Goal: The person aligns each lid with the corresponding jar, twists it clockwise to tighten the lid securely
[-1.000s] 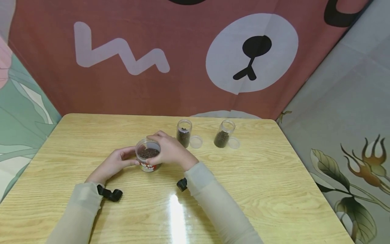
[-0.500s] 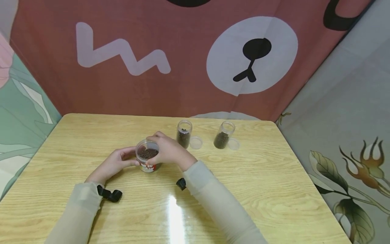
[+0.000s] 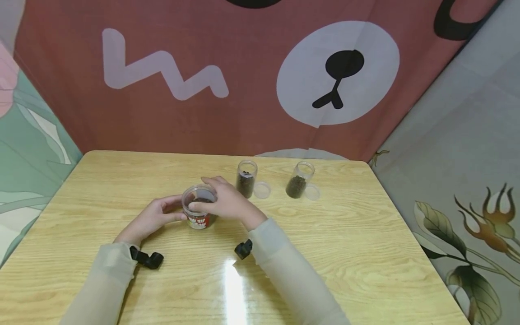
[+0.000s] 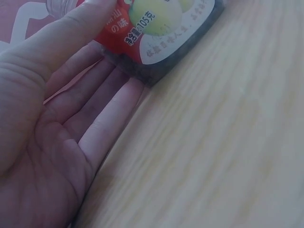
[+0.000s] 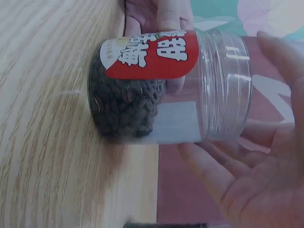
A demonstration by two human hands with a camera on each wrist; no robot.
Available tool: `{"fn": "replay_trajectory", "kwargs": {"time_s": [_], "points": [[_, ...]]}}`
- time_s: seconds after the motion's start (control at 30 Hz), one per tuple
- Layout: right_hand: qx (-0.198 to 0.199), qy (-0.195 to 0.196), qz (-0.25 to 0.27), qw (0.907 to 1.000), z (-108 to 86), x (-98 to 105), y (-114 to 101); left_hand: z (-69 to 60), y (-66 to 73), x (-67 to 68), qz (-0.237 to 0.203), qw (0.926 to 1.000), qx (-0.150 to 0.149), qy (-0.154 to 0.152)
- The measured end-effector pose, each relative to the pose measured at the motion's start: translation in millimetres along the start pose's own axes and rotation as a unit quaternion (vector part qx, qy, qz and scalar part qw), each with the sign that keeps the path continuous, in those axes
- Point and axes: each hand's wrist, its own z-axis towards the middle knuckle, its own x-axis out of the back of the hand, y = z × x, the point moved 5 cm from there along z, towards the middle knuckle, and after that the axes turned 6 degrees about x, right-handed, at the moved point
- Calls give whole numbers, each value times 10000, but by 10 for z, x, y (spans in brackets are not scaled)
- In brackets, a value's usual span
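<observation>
A clear wide-mouthed plastic jar (image 3: 198, 221) with a red label stands upright and uncapped on the table, holding dark beans (image 5: 126, 104). My left hand (image 3: 152, 219) grips its left side low down, thumb (image 4: 71, 28) at the label and the other fingers around the base. On the opposite side, my right hand (image 3: 231, 203) is spread about the jar's top. Its thumb (image 5: 280, 54) is raised past the rim, apart from the wall in the right wrist view. Its other fingers (image 5: 209, 166) are at the jar's far side, one fingertip seeming to touch it.
Two narrower clear jars, a left one (image 3: 245, 184) and a right one (image 3: 296, 185), stand uncapped with dark contents. Beside each lies a clear round lid, one (image 3: 262, 190) by the left jar, another (image 3: 312, 192) by the right. A printed curtain (image 3: 162, 117) hangs behind the table.
My right thumb has lifted off the front of the jar and now lies over its opening; the right hand rose slightly. The left hand and the jar have stayed in place.
</observation>
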Motion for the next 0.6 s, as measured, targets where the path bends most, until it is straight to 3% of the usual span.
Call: {"fn": "replay_trajectory", "kwargs": {"time_s": [0.3, 0.6], "points": [[-175, 172, 754, 9969, -27, -22, 29, -15, 10, 10, 76, 9999, 130, -34], [-219, 264, 1227, 9918, -67, -56, 92, 2, 4, -3, 7, 10000, 36, 7]]}}
